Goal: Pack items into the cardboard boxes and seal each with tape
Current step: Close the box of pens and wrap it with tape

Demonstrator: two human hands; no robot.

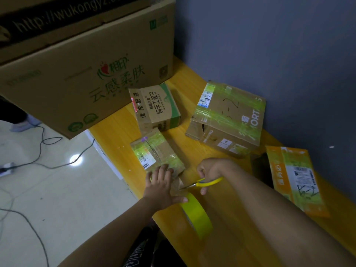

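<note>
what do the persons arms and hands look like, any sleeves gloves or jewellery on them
Both forearms are bare for all of their visible length, with no sleeve showing. The left hand and right hand are bare too: no gloves. No watch, bracelet or ring can be made out on either wrist or on the fingers that show, though the picture is dim and some fingers are partly hidden.

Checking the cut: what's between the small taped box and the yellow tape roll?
Head view: a stretched tape strip, under the left hand, with the scissors cutting it.
</note>
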